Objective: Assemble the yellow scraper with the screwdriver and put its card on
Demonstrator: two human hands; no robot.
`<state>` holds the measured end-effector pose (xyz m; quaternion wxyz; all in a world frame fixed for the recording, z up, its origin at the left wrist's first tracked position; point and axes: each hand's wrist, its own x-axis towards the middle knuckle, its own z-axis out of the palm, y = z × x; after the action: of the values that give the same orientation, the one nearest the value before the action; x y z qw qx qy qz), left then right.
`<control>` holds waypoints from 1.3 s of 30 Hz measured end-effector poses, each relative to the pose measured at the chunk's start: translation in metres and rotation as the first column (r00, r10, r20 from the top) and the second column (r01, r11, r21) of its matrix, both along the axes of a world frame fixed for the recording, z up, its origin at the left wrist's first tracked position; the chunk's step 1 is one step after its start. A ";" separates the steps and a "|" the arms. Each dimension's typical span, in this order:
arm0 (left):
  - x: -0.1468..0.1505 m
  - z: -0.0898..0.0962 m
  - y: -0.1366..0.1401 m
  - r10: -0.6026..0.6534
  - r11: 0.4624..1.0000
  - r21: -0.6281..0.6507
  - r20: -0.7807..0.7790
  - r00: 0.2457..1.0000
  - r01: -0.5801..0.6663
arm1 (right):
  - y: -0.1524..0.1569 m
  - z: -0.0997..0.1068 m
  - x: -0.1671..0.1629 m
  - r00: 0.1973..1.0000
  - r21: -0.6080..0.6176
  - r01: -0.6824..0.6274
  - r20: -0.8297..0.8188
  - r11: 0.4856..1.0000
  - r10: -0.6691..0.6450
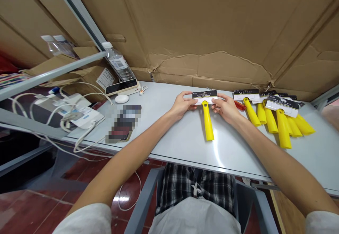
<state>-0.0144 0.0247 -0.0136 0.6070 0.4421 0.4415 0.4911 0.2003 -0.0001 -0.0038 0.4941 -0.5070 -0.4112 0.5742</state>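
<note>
In the head view a black-and-white printed card (203, 95) is held level above the table, with a yellow tapered handle (208, 123) hanging from its middle. My left hand (183, 105) pinches the card's left end between thumb and fingers. At the opposite end, my right hand (224, 107) pinches it in the same way. To the right of that hand lies a group of similar yellow handles (283, 131) with printed cards (282, 105); some of them overlap. A red object (239, 106), partly hidden, shows just beside my right hand.
A phone-like device with a blurred screen (124, 122) lies left on the white table (169, 145). Behind it are a white oval case (122, 99), a propped phone (122, 86) and a water bottle (119, 62). Cables and a power strip (76, 112) crowd the left edge. Cardboard (212, 25) backs the table.
</note>
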 end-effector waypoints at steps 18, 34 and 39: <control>0.003 -0.019 -0.001 0.314 0.773 0.507 -0.828 0.464 0.381 | 0.013 -0.009 0.032 0.436 0.173 -0.154 0.895 0.973 -0.090; 0.003 -0.028 0.000 0.460 0.788 0.566 -0.802 0.381 0.240 | 0.019 -0.018 0.034 0.437 0.264 -0.113 0.879 0.958 -0.191; -0.017 -0.022 -0.007 0.462 0.790 0.567 -0.800 0.382 0.231 | 0.017 -0.028 0.046 0.521 0.338 -0.040 0.810 0.940 -0.269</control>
<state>-0.0315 0.0180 -0.0359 0.0477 0.7686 0.5525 0.3189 0.2459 0.0173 -0.0319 0.3432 -0.6619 -0.6498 0.1478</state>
